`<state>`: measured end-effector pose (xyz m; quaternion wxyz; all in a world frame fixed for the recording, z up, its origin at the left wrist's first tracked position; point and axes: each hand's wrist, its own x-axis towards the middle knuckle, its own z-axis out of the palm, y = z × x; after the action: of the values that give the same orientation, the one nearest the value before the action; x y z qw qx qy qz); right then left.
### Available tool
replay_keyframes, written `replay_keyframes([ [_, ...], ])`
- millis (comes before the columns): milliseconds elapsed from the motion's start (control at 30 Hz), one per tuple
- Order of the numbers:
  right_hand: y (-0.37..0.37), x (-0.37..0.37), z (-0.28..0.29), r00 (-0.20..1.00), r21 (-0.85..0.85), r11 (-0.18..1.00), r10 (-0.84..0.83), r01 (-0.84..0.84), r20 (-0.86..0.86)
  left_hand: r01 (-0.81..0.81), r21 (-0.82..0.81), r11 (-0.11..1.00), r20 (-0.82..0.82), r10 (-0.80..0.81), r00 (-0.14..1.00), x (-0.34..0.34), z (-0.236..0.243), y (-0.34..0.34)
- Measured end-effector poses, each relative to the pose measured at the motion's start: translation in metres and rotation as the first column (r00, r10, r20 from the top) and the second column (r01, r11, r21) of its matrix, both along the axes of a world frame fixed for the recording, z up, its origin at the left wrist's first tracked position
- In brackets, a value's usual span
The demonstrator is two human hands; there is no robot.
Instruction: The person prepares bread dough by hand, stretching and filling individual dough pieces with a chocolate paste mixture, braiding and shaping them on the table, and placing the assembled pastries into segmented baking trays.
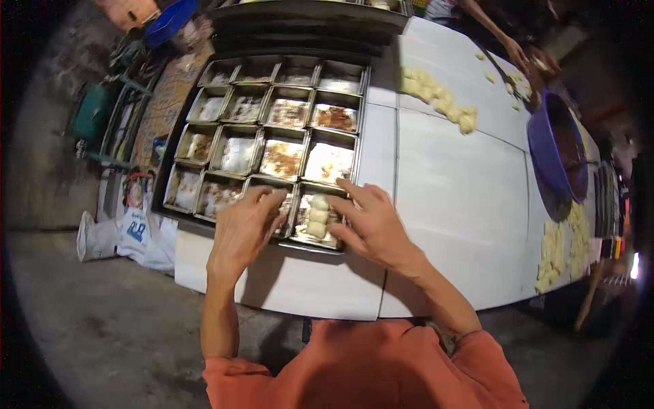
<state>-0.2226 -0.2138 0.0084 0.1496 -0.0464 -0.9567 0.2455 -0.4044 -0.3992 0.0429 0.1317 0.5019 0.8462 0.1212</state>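
Note:
A row of pale dough balls sits in the front right loaf tin of a blackened tray. My right hand is at that tin's right side, fingers apart and bent over its rim beside the dough. Whether its fingertips touch the dough is hard to tell. Over the neighbouring tin to the left is my left hand, its fingers curved and spaced, with nothing visible in them. Several other tins in the tray show greasy, brown-stained bottoms and hold no dough.
More dough pieces lie in a line on the white table, with others at the right edge. A purple basin stands at right. Another person's hand works at the far right. Beyond the tray is another dark tray.

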Motion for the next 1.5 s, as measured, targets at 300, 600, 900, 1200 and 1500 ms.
replay_keyframes([
  [300,0.101,0.226,-0.016,0.705,-0.309,0.654,-0.703,0.691,0.089,0.067,-0.051,0.996,-0.183,-0.075,0.980,0.073,-0.014,0.030],
  [600,0.130,0.504,-0.062,-0.181,-0.480,-0.203,-0.979,0.854,0.093,0.380,0.310,0.871,0.384,-0.481,0.788,0.259,-0.019,0.238],
  [900,0.199,0.615,-0.057,-0.265,-0.173,-0.278,-0.960,0.945,0.095,0.440,0.486,0.755,0.564,-0.656,0.501,0.586,-0.098,0.416],
  [1200,0.256,0.597,-0.078,-0.259,-0.083,-0.260,-0.966,0.962,0.019,0.614,0.359,0.703,0.248,-0.706,0.664,0.686,-0.102,0.507],
  [1500,0.230,0.575,-0.089,-0.079,-0.965,-0.101,-0.993,0.241,0.084,0.443,0.512,0.736,0.575,-0.677,0.459,0.621,-0.099,0.477],
])
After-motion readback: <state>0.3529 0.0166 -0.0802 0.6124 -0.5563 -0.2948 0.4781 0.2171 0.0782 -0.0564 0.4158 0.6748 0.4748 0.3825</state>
